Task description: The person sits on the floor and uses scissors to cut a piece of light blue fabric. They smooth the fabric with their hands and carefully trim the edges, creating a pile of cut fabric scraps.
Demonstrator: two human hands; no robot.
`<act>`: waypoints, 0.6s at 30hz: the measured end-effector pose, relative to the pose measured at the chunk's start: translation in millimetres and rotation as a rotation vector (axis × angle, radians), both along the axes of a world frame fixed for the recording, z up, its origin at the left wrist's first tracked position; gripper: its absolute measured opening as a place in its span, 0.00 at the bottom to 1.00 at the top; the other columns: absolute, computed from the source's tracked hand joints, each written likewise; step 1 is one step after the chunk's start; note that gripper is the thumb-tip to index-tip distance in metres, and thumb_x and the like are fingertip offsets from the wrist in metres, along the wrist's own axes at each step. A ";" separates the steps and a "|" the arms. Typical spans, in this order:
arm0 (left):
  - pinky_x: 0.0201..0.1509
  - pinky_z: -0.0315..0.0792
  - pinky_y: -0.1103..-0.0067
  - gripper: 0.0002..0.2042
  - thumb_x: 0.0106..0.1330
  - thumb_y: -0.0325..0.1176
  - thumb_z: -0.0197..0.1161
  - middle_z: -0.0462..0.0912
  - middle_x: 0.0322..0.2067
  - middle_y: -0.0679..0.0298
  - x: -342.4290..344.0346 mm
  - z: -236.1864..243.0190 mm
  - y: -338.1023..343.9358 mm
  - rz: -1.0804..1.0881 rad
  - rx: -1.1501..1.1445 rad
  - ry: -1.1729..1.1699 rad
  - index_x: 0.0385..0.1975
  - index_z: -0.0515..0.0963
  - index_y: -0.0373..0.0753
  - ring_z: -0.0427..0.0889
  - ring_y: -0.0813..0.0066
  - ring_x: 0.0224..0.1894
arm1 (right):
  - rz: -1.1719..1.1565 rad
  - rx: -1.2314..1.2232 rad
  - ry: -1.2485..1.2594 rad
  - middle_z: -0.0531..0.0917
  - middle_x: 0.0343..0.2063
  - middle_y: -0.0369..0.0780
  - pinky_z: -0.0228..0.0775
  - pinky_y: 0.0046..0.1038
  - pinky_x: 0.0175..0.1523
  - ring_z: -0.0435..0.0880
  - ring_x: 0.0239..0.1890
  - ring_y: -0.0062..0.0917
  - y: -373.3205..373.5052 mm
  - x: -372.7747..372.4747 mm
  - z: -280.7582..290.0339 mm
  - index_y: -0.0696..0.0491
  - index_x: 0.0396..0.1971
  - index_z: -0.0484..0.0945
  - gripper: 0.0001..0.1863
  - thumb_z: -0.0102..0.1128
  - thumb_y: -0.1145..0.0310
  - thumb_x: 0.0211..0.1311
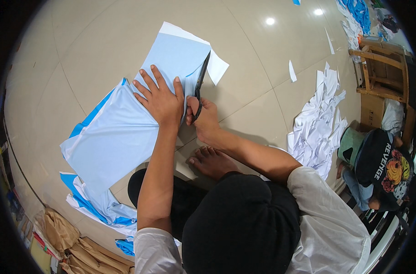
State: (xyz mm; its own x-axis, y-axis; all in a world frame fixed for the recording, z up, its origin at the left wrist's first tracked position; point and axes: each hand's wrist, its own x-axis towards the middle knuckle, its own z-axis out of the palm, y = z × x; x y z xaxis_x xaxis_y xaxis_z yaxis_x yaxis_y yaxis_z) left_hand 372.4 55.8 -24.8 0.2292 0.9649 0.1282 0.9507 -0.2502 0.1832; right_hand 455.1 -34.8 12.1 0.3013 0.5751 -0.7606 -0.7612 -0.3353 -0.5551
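Observation:
My left hand (162, 98) lies with fingers spread on a stack of light blue and white fabric pieces (112, 141) on the tiled floor. My right hand (203, 116), just to the right of it, grips black scissors (200, 80), whose blades point away from me along the right edge of the upper piece. The lower blade is hard to make out against the fabric. My bare foot (210, 160) rests on the floor below my hands.
White scraps (315, 123) lie at right, blue and white fabric (98, 205) at lower left. Brown paper (57, 228) is at the bottom-left edge. A wooden stool (381, 64) stands at upper right; below it another person (377, 164) in dark printed clothing sits.

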 end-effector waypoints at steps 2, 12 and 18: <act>0.82 0.43 0.32 0.41 0.81 0.61 0.50 0.52 0.84 0.38 -0.3 0.0 0.0 0.001 0.003 0.001 0.85 0.58 0.39 0.46 0.20 0.84 | 0.002 -0.007 0.012 0.77 0.22 0.34 0.66 0.28 0.27 0.75 0.20 0.21 1.3 -0.2 1.8 0.52 0.29 0.77 0.15 0.72 0.61 0.70; 0.81 0.47 0.31 0.40 0.81 0.60 0.52 0.55 0.83 0.37 -1.1 0.1 0.0 -0.004 0.030 0.007 0.84 0.60 0.38 0.49 0.18 0.83 | -0.032 0.003 0.063 0.76 0.23 0.33 0.66 0.28 0.28 0.74 0.20 0.21 8.2 3.7 3.5 0.52 0.33 0.76 0.14 0.71 0.61 0.69; 0.81 0.46 0.31 0.40 0.81 0.60 0.51 0.54 0.84 0.37 -0.9 1.4 0.7 0.000 0.024 0.016 0.85 0.60 0.39 0.48 0.19 0.83 | -0.033 -0.007 0.049 0.76 0.23 0.33 0.66 0.28 0.26 0.74 0.20 0.21 9.2 3.8 6.0 0.52 0.33 0.76 0.13 0.71 0.61 0.69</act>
State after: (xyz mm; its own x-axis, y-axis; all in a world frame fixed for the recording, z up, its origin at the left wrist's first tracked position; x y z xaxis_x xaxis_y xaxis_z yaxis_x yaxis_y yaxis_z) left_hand 371.5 56.5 -23.4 0.2315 0.9616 0.1477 0.9534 -0.2544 0.1620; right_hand 458.9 -25.6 18.1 0.2823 0.5602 -0.7788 -0.7982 -0.3132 -0.5146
